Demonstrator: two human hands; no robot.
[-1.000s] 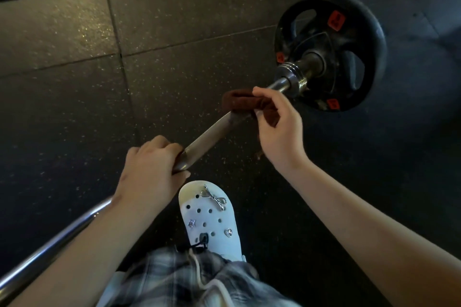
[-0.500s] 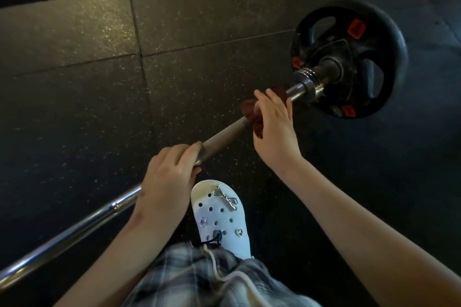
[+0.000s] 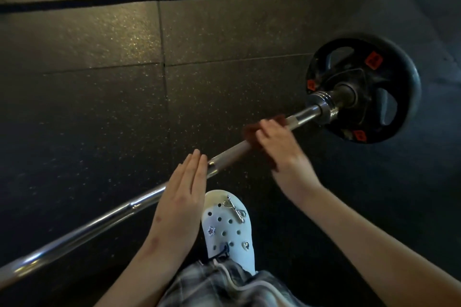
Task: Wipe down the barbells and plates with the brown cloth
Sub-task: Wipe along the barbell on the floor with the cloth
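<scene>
The right hand [image 3: 282,149] curls over the brown cloth [image 3: 250,132], wrapping it round the bar [image 3: 99,222]. The left hand [image 3: 179,202] lies flat on the bar, fingers straight, holding nothing. The wiping looks partway done. Beyond the grip, a short bare stretch, the collar [image 3: 321,104] and the black plate [image 3: 409,77] seem left to do, perhaps also the long run behind the left hand.
</scene>
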